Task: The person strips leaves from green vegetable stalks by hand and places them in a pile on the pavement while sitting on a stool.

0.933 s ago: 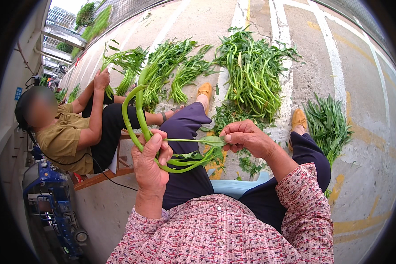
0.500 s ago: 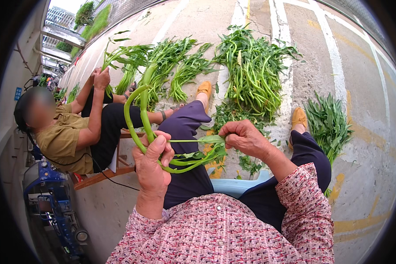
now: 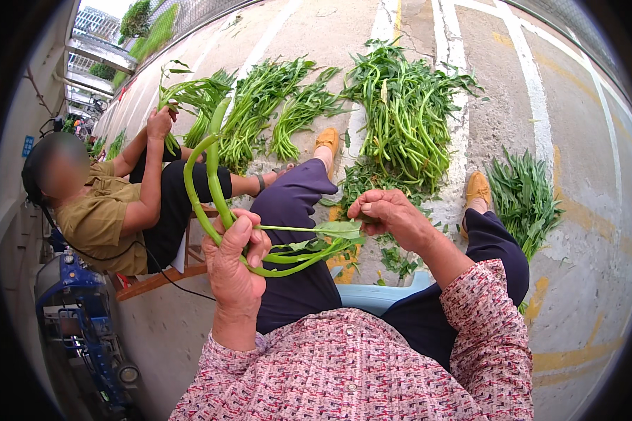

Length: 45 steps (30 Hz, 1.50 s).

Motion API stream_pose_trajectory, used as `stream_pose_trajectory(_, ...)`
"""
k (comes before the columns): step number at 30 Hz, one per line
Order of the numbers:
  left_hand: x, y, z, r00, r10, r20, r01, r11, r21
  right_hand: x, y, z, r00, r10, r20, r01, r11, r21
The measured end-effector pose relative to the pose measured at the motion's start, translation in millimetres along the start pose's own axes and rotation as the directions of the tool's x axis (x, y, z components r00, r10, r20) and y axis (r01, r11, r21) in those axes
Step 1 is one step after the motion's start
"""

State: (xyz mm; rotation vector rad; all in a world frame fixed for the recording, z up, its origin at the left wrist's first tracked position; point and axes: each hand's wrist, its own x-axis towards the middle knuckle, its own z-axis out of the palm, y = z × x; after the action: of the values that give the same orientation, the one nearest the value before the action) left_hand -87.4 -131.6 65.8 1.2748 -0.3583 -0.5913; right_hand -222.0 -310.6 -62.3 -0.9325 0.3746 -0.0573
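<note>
My left hand (image 3: 237, 270) is closed round a few thick green water spinach stems (image 3: 218, 184). Their cut-looking upper ends rise above my thumb, and the lower parts bend right in a loop with leaves. A thin stalk with one broad leaf (image 3: 338, 229) stretches sideways from my left fingers. At that leaf's tip, my right hand (image 3: 395, 219) is closed in a pinch; its fingers partly hide what is between them. On the ground beyond my hands lies a large heap of water spinach (image 3: 407, 119), with loose leaves (image 3: 372, 181) on its near side.
More water spinach bunches (image 3: 267, 105) lie further left, and a leafy pile (image 3: 523, 200) sits beside my right shoe (image 3: 477, 188). A seated person (image 3: 105, 217) at left holds greens. Under me is a light blue stool (image 3: 383, 298). A blue wheeled vehicle (image 3: 84, 337) stands lower left.
My left hand has shifted slightly left and down with the stems, whose upper ends tilt further left. The right hand stays by the leaf tip, its fingers slightly turned.
</note>
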Motion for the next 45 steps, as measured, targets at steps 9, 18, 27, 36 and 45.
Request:
stream_pose_trajectory(9,3.3,-5.9,-1.9,0.999,-0.037,0.024,0.036,0.998,0.042,-4.3,-6.3,4.7,0.989,-0.072,0.127,0.084,0.992,-0.093)
stream_pose_trajectory(18,-1.0,-10.8,2.9,0.998,0.007,0.059,-0.017,0.986,0.165,-3.4,-2.8,10.7,0.987,-0.144,-0.070,0.127,0.971,-0.201)
stream_pose_trajectory(27,0.7,-2.1,7.1,0.999,0.029,0.028,-0.031,0.998,0.061,-4.7,-5.4,9.1,0.986,0.007,-0.164,0.006,0.997,0.080)
stream_pose_trajectory(36,3.7,-7.1,3.4,0.998,-0.005,0.056,0.000,0.996,0.091,-2.6,-1.0,7.6,0.996,0.021,0.086,-0.034,0.987,0.156)
stream_pose_trajectory(45,3.3,-10.2,3.6,0.998,-0.012,0.056,0.004,0.991,0.131,-8.4,-7.8,8.5,0.985,-0.062,0.163,0.063,0.998,0.003)
